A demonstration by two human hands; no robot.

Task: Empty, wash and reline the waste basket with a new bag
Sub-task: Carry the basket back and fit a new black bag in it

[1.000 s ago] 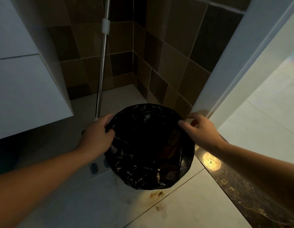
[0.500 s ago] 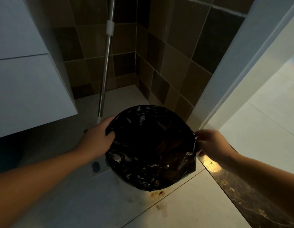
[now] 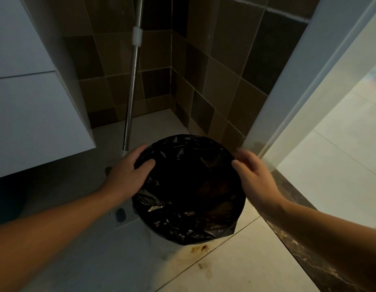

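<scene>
Left hand (image 3: pixel 128 173) grips the bag (image 3: pixel 189 186) rim's left edge; right hand (image 3: pixel 253 178), fingers relaxed, touches the right edge. Pole (image 3: pixel 132 87) stands just beyond.

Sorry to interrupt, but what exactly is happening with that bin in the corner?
A person is bent over a waste basket lined with a black bag on the tiled floor. The left hand grips the bag at its left rim, thumb inside. The right hand is at the right rim, fingers loose; its grip is unclear. A metal pole leans in the corner behind.
</scene>
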